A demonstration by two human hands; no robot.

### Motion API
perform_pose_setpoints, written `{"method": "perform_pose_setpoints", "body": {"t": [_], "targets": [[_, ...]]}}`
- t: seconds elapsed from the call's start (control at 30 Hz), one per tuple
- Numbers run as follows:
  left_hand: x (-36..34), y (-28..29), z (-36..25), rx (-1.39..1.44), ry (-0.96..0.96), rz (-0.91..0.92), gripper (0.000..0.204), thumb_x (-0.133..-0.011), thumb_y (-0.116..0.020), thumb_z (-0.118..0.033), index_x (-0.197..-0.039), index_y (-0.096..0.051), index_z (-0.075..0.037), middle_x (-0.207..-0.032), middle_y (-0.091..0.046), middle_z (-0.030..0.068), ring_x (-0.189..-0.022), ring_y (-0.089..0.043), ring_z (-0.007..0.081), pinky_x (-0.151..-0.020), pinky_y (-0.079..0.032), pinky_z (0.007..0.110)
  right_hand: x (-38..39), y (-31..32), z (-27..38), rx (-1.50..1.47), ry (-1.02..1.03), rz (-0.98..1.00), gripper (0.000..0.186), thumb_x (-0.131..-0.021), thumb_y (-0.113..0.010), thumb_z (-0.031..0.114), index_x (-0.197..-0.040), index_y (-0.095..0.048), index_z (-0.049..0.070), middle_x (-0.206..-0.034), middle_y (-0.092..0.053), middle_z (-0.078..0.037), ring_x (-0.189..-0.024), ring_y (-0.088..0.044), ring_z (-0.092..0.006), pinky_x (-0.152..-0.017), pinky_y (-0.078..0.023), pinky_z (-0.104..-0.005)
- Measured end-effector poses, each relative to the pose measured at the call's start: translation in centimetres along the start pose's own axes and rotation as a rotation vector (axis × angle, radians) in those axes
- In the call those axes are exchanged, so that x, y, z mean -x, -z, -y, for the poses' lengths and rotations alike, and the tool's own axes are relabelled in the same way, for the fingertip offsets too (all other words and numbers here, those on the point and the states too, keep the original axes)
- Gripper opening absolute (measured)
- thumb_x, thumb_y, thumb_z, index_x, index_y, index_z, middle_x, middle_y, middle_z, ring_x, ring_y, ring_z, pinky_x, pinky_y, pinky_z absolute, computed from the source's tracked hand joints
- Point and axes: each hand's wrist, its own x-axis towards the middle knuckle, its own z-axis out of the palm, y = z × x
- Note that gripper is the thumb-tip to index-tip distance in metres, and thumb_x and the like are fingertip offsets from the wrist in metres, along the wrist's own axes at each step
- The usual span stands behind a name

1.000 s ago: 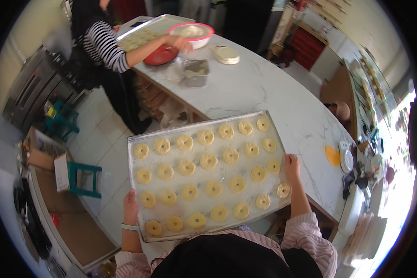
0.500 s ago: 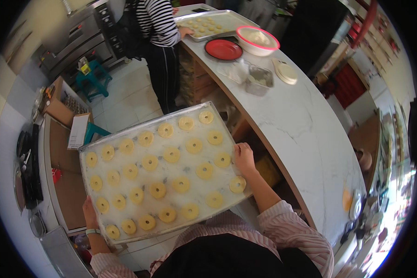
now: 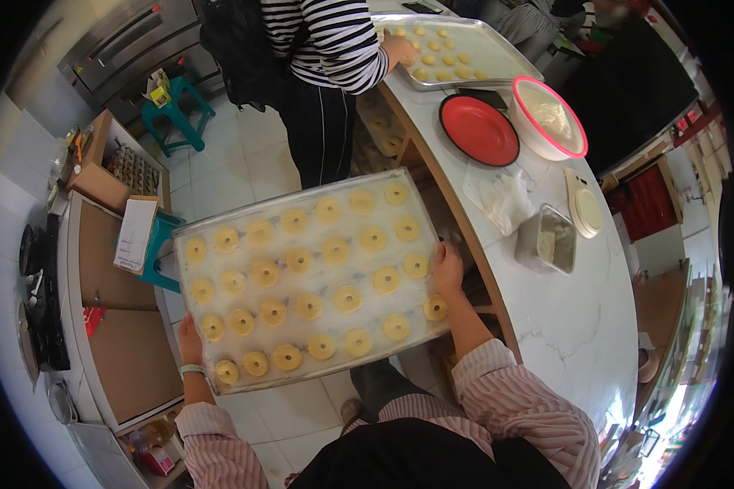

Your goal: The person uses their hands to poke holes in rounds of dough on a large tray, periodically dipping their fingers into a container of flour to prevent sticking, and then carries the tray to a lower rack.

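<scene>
A large metal baking tray (image 3: pixel 302 378) is held out in front of me, slightly tilted in the picture, above the floor. Rows of pale yellow dough rings (image 3: pixel 299 260) cover it, each with a small hole in its middle. My left hand (image 3: pixel 191 341) grips the tray's left short side, its fingers partly hidden beneath. My right hand (image 3: pixel 448 267) grips the right short side, close to the counter's edge, with the thumb on the rim.
A marble-topped counter (image 3: pixel 579 326) curves along my right, bearing a red plate (image 3: pixel 479 130), a pink-rimmed bowl (image 3: pixel 549 118), a metal tin (image 3: pixel 546 238) and a scale (image 3: pixel 585 204). Ahead, a person in stripes (image 3: pixel 330 41) touches another dough tray (image 3: pixel 497 57). Teal stools (image 3: pixel 177 118) stand left of them.
I have moved forward along the counter, carrying the tray; the bowl, plate and person now appear nearer. The person's hand has shifted onto the dough pieces on the other tray.
</scene>
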Motion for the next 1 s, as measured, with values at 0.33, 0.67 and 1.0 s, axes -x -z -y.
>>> {"method": "perform_pose_setpoints", "body": {"t": [0.33,0.67,1.0], "targets": [[-4.5,-8.4,3.6,0.227,0.068,0.072,0.045,-0.097,-0.039,-0.037,-0.108,-0.055,0.004,-0.100,-0.062,0.0074,-0.090,-0.057,0.0151,-0.079,-0.046,0.028,-7.4,-4.5,-4.8,0.220,-0.046,-0.175,0.034,-0.095,-0.039,0.027,-0.116,-0.053,0.003,-0.108,-0.059,-0.021,-0.098,-0.057,-0.0366,-0.080,-0.046,-0.0408],[1.0,-20.5,4.9,0.277,0.079,0.122,0.048,-0.097,-0.037,-0.040,-0.110,-0.053,0.004,-0.106,-0.059,0.0083,-0.093,-0.055,0.0149,-0.081,-0.045,0.028,-5.8,-3.2,-0.7,0.011,-0.121,-0.132,0.040,-0.092,-0.045,0.026,-0.125,-0.047,0.004,-0.125,-0.047,-0.021,-0.117,-0.042,-0.0364,-0.101,-0.028,-0.0416],[2.8,-30.8,3.2,0.180,0.037,0.222,0.056,-0.097,-0.032,-0.044,-0.112,-0.052,0.006,-0.104,-0.060,0.0141,-0.094,-0.056,0.0217,-0.084,-0.043,0.032,6.7,-0.2,3.2,-0.128,0.388,0.207,0.027,-0.085,-0.055,0.017,-0.110,-0.055,0.007,-0.111,-0.052,-0.014,-0.108,-0.045,-0.0339,-0.092,-0.034,-0.0422]]}}
